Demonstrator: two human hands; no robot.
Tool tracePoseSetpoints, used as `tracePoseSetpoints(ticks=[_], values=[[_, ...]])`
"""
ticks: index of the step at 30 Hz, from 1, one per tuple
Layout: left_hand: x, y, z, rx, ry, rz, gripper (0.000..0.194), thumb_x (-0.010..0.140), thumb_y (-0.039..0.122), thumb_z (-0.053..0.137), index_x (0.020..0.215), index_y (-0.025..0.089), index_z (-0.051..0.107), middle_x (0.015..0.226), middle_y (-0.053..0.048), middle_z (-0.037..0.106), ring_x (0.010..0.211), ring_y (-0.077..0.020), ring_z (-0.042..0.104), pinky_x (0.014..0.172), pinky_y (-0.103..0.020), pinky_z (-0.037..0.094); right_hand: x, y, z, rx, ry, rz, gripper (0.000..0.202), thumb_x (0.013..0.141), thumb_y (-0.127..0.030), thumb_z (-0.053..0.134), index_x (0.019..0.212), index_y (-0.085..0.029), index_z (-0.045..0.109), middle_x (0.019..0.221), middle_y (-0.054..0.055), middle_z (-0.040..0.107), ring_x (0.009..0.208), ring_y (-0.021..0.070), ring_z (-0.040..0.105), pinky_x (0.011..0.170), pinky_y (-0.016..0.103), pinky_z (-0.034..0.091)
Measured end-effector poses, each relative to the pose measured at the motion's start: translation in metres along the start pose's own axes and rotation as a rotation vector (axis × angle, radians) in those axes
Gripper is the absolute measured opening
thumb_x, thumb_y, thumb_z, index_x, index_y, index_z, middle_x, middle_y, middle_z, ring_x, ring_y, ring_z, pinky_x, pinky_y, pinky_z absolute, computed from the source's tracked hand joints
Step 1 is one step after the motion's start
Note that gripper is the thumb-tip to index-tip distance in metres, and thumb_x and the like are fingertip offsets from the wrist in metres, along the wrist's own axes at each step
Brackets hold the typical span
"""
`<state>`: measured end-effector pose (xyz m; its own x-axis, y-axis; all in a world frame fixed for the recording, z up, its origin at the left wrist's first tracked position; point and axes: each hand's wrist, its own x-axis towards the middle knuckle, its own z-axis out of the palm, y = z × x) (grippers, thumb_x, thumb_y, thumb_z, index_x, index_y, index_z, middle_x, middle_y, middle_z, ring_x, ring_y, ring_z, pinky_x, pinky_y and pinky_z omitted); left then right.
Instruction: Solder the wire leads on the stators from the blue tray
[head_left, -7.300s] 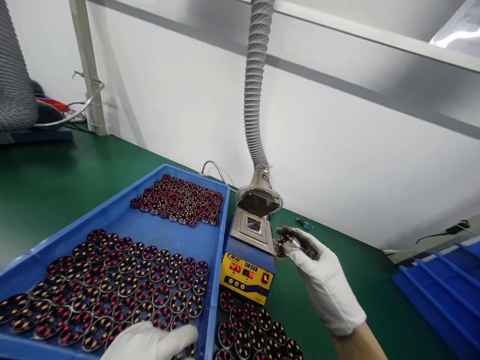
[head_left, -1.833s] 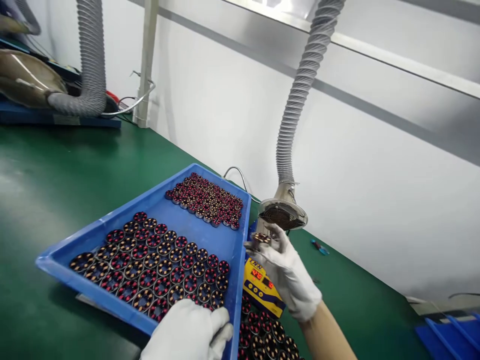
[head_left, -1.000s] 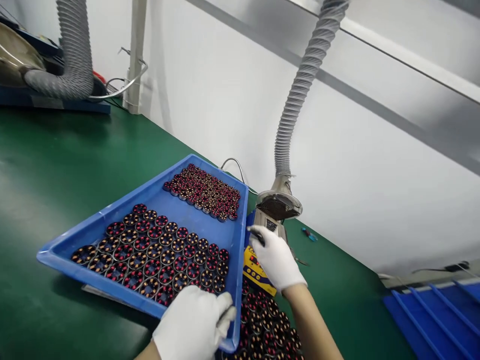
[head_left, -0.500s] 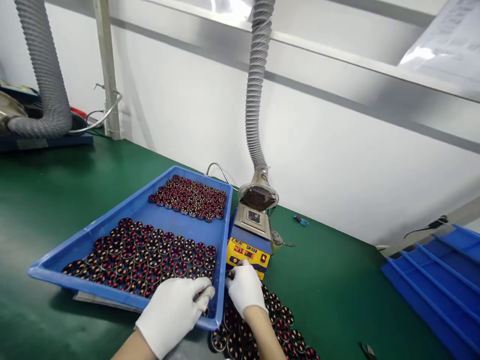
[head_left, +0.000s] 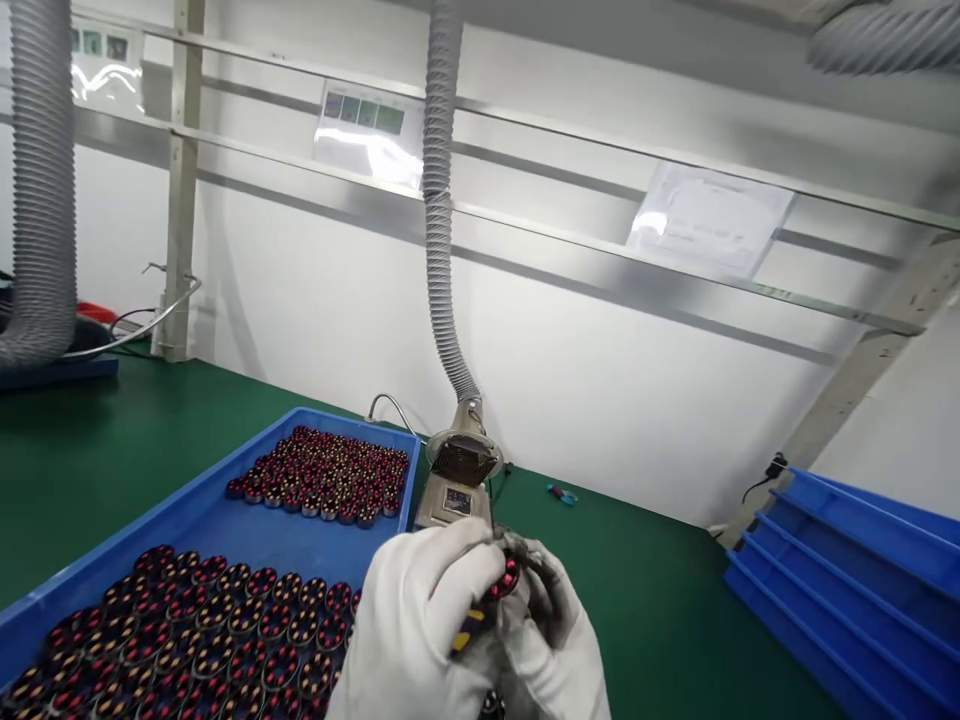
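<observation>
Both hands wear white gloves and are raised close together at the lower centre. My left hand (head_left: 424,620) has its fingers curled round a small round part (head_left: 504,578) with red segments. My right hand (head_left: 555,630), its fingertips darkened, also grips this part from the other side. Behind them stands the soldering pot (head_left: 456,498) under a round fume hood (head_left: 463,458), its yellow front mostly hidden by the gloves. To the left, the blue tray (head_left: 180,497) holds several rows of similar round parts (head_left: 214,655) and a denser group (head_left: 330,475) farther back.
A grey hose (head_left: 439,200) rises from the hood. Stacked blue trays (head_left: 847,580) stand at the right. A small tool (head_left: 561,495) lies on the green table (head_left: 652,590). Another hose (head_left: 41,180) hangs at the far left.
Both hands have left the tray's front corner area and come together, raised, around a round part. The view has tilted upward, showing more wall and sheets.
</observation>
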<state>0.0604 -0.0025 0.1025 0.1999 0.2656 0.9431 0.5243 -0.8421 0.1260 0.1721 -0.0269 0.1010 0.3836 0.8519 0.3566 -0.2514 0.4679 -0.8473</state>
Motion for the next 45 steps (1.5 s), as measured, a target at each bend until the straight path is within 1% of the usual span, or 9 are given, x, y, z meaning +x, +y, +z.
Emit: tracePoseSetpoints(ticks=[5, 11, 14, 19, 26, 31, 36, 40, 45], values=[[0.001, -0.01, 0.006, -0.102, 0.012, 0.007, 0.019, 0.086, 0.023, 0.045, 0.104, 0.02, 0.05, 0.103, -0.007, 0.064, 0.094, -0.018, 0.059, 0.077, -0.032, 0.051, 0.002, -0.009, 0.001, 0.02, -0.045, 0.089, 0.037, 0.053, -0.038, 0.084, 0.083, -0.024, 0.068, 0.089, 0.005, 0.072, 0.086, 0.0241, 0.066, 0.08, 0.034, 0.053], [0.002, -0.02, 0.0, -0.136, -0.027, -0.046, 0.021, 0.078, 0.012, 0.044, 0.096, 0.02, 0.05, 0.106, -0.007, 0.063, 0.096, -0.0175, 0.057, 0.08, -0.033, 0.051, 0.011, 0.006, 0.009, 0.044, -0.21, 0.147, 0.037, 0.065, -0.055, 0.07, 0.086, -0.025, 0.071, 0.088, 0.007, 0.071, 0.088, 0.0285, 0.065, 0.082, 0.043, 0.052], [0.0, -0.024, 0.0, -0.107, -0.039, -0.011, 0.026, 0.077, 0.01, 0.041, 0.099, 0.019, 0.05, 0.107, -0.008, 0.062, 0.096, -0.0199, 0.057, 0.078, -0.037, 0.05, 0.011, 0.013, 0.01, 0.028, -0.201, 0.136, 0.037, 0.059, -0.05, 0.077, 0.086, -0.025, 0.071, 0.089, 0.006, 0.07, 0.09, 0.0268, 0.064, 0.085, 0.039, 0.05], [-0.001, -0.023, 0.002, -0.239, -0.122, -0.144, 0.04, 0.068, 0.007, 0.046, 0.104, 0.024, 0.05, 0.114, -0.005, 0.06, 0.1, -0.0204, 0.056, 0.08, -0.037, 0.05, 0.009, 0.016, 0.003, 0.092, -0.206, 0.175, 0.03, 0.075, -0.049, 0.064, 0.094, -0.026, 0.07, 0.093, 0.007, 0.07, 0.09, 0.0251, 0.064, 0.082, 0.04, 0.052], [0.001, -0.022, 0.0, -0.361, -0.102, -0.148, 0.034, 0.075, 0.008, 0.05, 0.105, 0.024, 0.051, 0.113, -0.004, 0.06, 0.1, -0.0175, 0.056, 0.086, -0.034, 0.046, 0.006, 0.009, 0.007, 0.097, -0.213, 0.2, 0.028, 0.074, -0.047, 0.065, 0.095, -0.03, 0.069, 0.102, 0.005, 0.068, 0.093, 0.0248, 0.063, 0.081, 0.039, 0.052], [-0.001, -0.026, 0.001, -0.419, -0.148, -0.164, 0.027, 0.079, 0.014, 0.047, 0.103, 0.025, 0.052, 0.108, -0.003, 0.062, 0.102, -0.018, 0.055, 0.089, -0.035, 0.044, 0.009, 0.006, -0.002, -0.072, -0.183, -0.038, 0.03, 0.064, -0.045, 0.076, 0.089, -0.031, 0.069, 0.092, 0.002, 0.068, 0.087, 0.0213, 0.063, 0.08, 0.033, 0.051], [-0.001, -0.025, -0.001, -0.313, -0.171, -0.059, 0.025, 0.079, 0.01, 0.042, 0.099, 0.02, 0.054, 0.104, -0.005, 0.063, 0.098, -0.0185, 0.056, 0.085, -0.036, 0.046, 0.019, 0.009, -0.022, -0.297, -0.351, -0.358, 0.014, 0.071, -0.035, 0.072, 0.084, -0.028, 0.071, 0.081, 0.004, 0.064, 0.075, 0.0173, 0.061, 0.063, 0.024, 0.052], [0.005, -0.019, -0.003, -0.228, -0.141, 0.033, 0.03, 0.071, -0.001, 0.043, 0.091, 0.018, 0.055, 0.097, -0.003, 0.066, 0.092, -0.017, 0.058, 0.079, -0.033, 0.047, 0.021, 0.008, -0.021, -0.15, -0.29, -0.16, 0.013, 0.072, -0.036, 0.072, 0.063, -0.026, 0.069, 0.065, 0.001, 0.061, 0.061, 0.0149, 0.058, 0.056, 0.024, 0.049], [0.006, -0.017, -0.004, -0.311, -0.12, -0.001, 0.023, 0.077, 0.005, 0.044, 0.093, 0.018, 0.056, 0.096, -0.003, 0.067, 0.091, -0.0146, 0.06, 0.078, -0.029, 0.049, 0.017, 0.004, -0.029, -0.007, -0.135, -0.013, 0.025, 0.065, -0.051, 0.072, 0.069, -0.026, 0.069, 0.07, 0.002, 0.064, 0.07, 0.0202, 0.061, 0.068, 0.035, 0.053]])
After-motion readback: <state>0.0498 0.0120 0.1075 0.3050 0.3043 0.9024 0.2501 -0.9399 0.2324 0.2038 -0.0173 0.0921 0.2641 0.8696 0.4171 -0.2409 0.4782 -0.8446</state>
